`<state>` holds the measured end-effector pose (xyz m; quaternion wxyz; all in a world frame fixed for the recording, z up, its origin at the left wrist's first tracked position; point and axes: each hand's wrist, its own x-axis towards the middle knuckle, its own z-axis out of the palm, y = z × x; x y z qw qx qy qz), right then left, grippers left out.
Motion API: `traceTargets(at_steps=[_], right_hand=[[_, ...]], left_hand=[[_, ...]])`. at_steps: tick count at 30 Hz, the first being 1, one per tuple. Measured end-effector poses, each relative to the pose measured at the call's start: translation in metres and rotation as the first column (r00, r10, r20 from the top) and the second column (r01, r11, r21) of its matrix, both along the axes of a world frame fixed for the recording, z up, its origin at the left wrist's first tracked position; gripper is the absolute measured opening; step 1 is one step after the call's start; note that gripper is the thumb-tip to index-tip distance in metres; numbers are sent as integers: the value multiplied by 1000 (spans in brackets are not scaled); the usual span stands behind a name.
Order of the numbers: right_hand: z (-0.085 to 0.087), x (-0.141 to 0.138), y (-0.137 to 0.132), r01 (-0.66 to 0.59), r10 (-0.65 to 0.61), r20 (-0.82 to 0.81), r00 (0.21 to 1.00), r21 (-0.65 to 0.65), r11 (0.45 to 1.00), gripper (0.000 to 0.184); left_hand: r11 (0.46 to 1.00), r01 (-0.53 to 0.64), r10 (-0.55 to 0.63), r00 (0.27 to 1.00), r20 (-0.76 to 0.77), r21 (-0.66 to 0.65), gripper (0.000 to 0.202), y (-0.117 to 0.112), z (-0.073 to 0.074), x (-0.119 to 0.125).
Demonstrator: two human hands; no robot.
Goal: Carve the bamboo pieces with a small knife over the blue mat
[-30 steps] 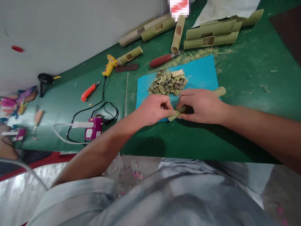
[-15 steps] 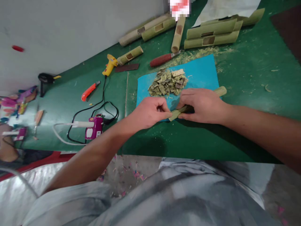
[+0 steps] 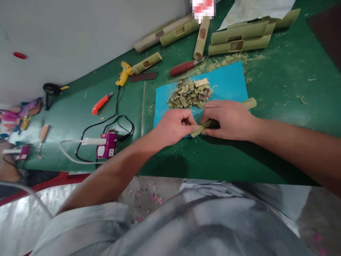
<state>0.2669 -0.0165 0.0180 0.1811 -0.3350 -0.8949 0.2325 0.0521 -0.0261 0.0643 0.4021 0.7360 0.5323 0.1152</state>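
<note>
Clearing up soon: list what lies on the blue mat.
A pile of bamboo chips, and a bamboo stick under the right hand, left hand at its tip. The hands hide the stick's middle.

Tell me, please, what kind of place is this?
Probably a small craft workshop for bamboo work. Cut bamboo tubes lie on the green table beside a glue gun and a utility knife; the left hand and right hand hold a bamboo piece.

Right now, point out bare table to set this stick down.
Bare green table right of the mat, and the near strip between left forearm and right forearm. Crowded: tubes along the far edge, chips on the mat, cords left.
</note>
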Motion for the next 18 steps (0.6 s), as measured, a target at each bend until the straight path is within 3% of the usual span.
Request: traceTargets(at_steps=[7, 18], right_hand=[[-1, 1, -1, -5, 5, -1, 1000, 3, 1000, 21], [0, 0, 0, -8, 8, 5, 1000, 2, 1000, 21]], left_hand=[[999, 39, -38, 999, -21, 8, 17, -1, 3, -7], [1000, -6, 6, 1000, 20, 2, 17, -3, -4, -9]])
